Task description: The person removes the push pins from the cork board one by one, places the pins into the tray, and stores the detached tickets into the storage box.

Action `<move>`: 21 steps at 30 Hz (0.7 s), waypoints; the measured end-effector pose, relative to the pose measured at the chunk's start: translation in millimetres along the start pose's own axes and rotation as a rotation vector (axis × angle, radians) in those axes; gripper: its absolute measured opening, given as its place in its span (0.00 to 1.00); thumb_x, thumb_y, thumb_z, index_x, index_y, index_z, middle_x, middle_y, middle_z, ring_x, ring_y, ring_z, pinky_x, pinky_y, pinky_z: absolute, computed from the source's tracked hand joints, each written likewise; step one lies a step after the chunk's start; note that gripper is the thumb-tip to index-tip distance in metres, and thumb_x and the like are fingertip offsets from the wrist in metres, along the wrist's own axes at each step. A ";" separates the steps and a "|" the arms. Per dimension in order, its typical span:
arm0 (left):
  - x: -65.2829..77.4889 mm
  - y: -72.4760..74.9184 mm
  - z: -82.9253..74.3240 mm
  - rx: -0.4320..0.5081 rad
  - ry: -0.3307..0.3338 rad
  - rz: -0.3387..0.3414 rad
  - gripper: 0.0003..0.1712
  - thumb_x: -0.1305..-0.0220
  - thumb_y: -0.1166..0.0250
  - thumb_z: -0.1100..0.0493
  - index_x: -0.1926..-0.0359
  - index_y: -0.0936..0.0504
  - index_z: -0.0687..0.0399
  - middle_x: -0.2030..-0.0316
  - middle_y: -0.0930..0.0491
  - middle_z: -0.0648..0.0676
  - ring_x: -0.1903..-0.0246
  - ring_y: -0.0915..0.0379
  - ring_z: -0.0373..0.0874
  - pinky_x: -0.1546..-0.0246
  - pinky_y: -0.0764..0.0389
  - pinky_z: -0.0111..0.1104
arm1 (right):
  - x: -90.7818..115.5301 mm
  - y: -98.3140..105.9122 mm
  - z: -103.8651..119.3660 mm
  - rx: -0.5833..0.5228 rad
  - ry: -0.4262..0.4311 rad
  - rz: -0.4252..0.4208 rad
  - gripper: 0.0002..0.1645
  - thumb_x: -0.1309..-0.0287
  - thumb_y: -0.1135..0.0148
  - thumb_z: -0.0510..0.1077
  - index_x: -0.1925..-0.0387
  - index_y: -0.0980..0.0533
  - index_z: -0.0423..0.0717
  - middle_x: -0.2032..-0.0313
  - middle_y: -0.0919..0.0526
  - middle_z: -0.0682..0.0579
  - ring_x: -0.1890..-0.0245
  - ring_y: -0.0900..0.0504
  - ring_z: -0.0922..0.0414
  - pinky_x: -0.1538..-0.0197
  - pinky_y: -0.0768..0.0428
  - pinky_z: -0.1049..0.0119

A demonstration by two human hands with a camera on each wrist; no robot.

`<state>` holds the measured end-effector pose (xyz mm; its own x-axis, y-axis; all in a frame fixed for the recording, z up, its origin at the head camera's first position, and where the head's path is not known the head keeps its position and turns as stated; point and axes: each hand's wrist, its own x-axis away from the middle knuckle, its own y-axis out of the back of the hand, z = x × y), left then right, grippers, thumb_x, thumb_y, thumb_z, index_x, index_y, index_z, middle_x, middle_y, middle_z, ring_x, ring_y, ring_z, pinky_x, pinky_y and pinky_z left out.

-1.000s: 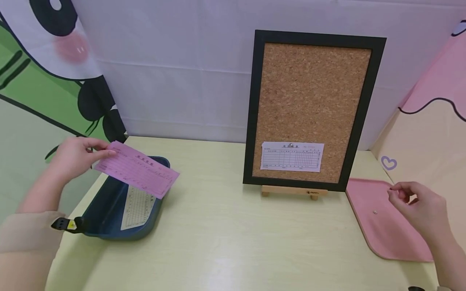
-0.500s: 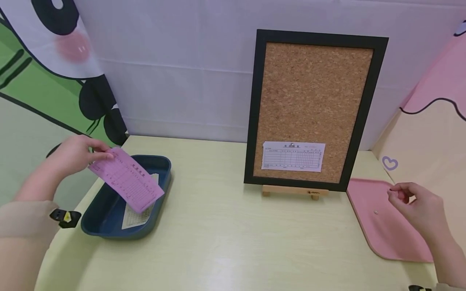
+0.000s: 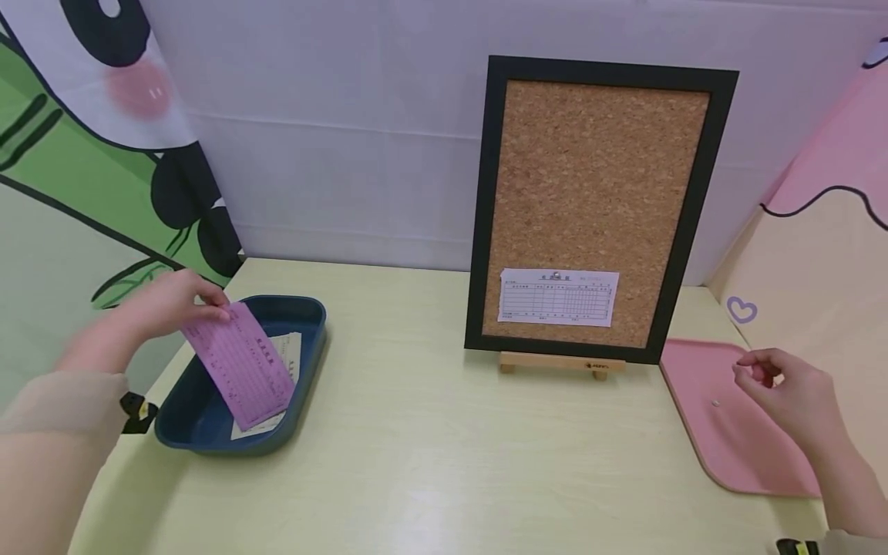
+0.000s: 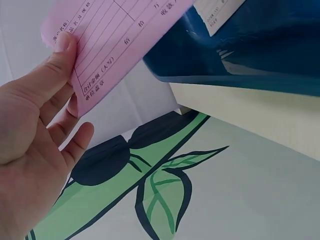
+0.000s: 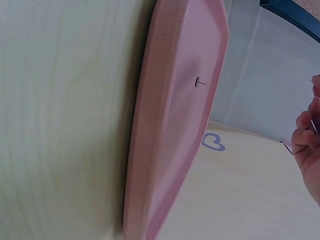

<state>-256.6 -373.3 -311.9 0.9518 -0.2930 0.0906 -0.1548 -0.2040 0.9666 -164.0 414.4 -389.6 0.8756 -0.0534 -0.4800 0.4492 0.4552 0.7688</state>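
My left hand pinches a pink printed receipt slip by its upper left end, thumb on the near face. The slip tilts down over the dark blue tray, in front of a white printed slip lying inside. Over the pink tray, my right hand has thumb and fingertips together. A thin pin point juts from those fingertips in the right wrist view, apparently a thumbtack; its head is hidden. Another thumbtack lies on the pink tray.
A black-framed cork board leans on a small wooden easel at the back. One white printed form is tacked near its bottom. Printed cloth hangs behind the pale wooden table.
The pink slip has swung to a steeper tilt and come lower, its bottom end now inside the blue tray's outline. My right hand has barely moved.
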 end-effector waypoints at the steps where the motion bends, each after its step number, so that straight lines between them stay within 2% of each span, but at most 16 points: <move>1: -1.4 -1.1 0.1 -0.004 -0.010 0.002 0.07 0.44 0.31 0.59 0.65 0.15 0.56 0.74 0.20 0.48 0.74 0.30 0.42 0.72 0.30 0.35 | -0.1 -0.5 -1.0 0.004 0.000 0.005 0.05 0.53 0.35 0.36 0.70 0.22 0.43 0.82 0.28 0.67 0.77 0.36 0.75 0.73 0.39 0.80; 10: -10.7 -12.7 5.7 0.020 -0.037 0.025 0.04 0.45 0.31 0.62 0.67 0.15 0.57 0.75 0.21 0.49 0.76 0.29 0.42 0.74 0.28 0.33 | -1.1 -6.4 -9.7 0.016 -0.005 0.084 0.05 0.52 0.34 0.38 0.71 0.23 0.44 0.80 0.28 0.62 0.76 0.36 0.73 0.73 0.39 0.79; 16: -16.6 -23.5 7.6 0.042 -0.019 0.051 0.03 0.46 0.30 0.62 0.69 0.15 0.55 0.74 0.21 0.50 0.72 0.30 0.44 0.72 0.28 0.35 | -1.3 -16.4 -17.7 -0.007 0.045 0.138 0.07 0.54 0.32 0.36 0.72 0.23 0.46 0.80 0.29 0.62 0.75 0.36 0.69 0.73 0.40 0.77; 21: -22.0 -30.4 6.7 0.025 -0.046 0.053 0.02 0.47 0.30 0.62 0.71 0.16 0.54 0.74 0.21 0.49 0.73 0.31 0.43 0.72 0.28 0.35 | -1.3 -20.6 -23.9 0.026 0.039 0.188 0.07 0.53 0.31 0.37 0.71 0.23 0.44 0.79 0.30 0.59 0.76 0.37 0.68 0.73 0.40 0.76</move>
<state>-274.6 -366.9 -344.9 0.9288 -0.3470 0.1300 -0.2122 -0.2102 0.9544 -178.6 426.4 -414.9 0.9372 0.0652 -0.3425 0.2833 0.4304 0.8570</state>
